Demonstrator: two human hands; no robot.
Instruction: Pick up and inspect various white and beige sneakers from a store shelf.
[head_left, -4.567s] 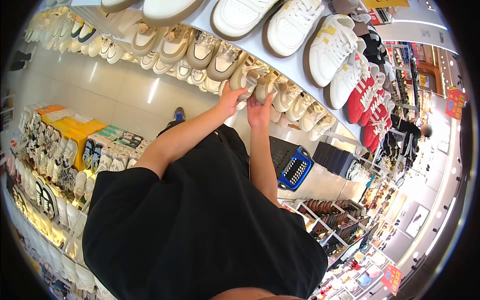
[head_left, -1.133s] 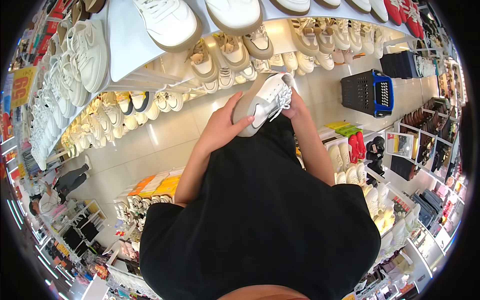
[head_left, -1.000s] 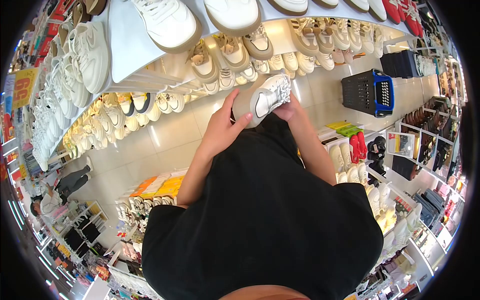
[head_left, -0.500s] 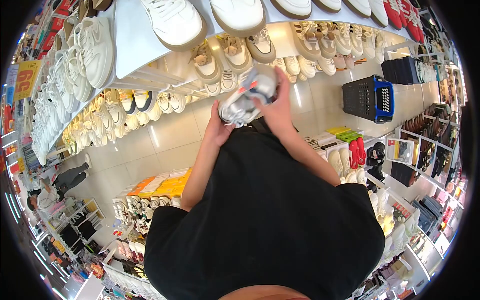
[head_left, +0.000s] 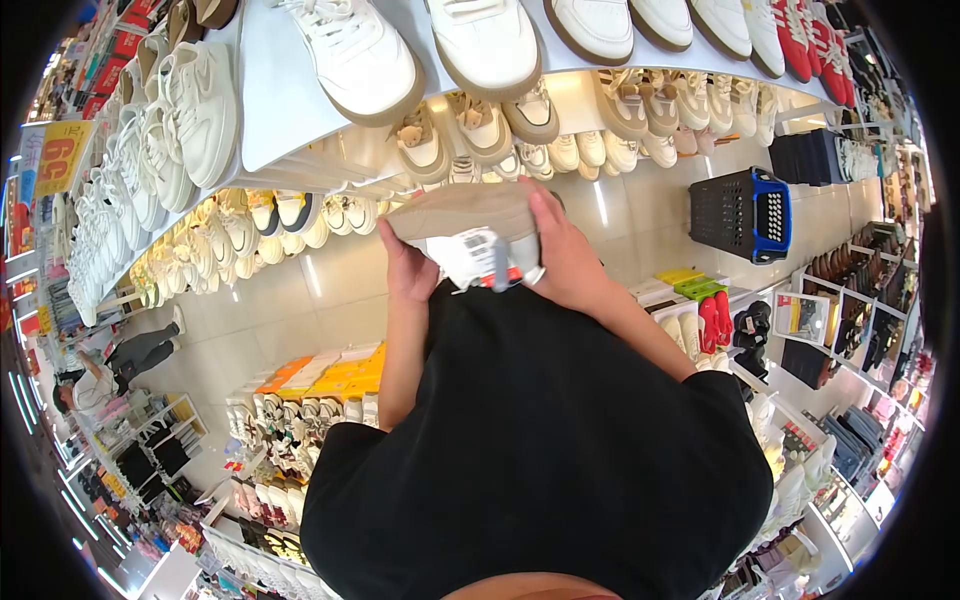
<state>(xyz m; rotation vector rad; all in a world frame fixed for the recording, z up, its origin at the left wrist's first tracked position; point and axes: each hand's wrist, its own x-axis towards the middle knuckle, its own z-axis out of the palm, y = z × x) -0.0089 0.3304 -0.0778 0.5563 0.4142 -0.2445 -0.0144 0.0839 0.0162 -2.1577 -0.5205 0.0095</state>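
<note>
Between both hands, in front of my chest, is a sneaker (head_left: 465, 213) with a beige-grey sole turned up toward me. A white paper tag (head_left: 466, 256) with a dark printed code and a red patch hangs over its near side. My left hand (head_left: 408, 268) grips one end of the shoe, thumb along the edge. Around the other end, my right hand (head_left: 566, 254) is closed, its fingers partly hidden behind the shoe. Most of the shoe's upper is out of sight.
Ahead, a white shelf (head_left: 275, 125) carries rows of white sneakers, with more shoes below. A black and blue shopping basket (head_left: 738, 215) stands on the tiled floor at right. Shoe boxes (head_left: 345, 372) lie at lower left. A person (head_left: 140, 352) is farther left.
The shoe has been turned over: its laces and upper faced me before, and now its sole and the tag show. Both hands still hold it.
</note>
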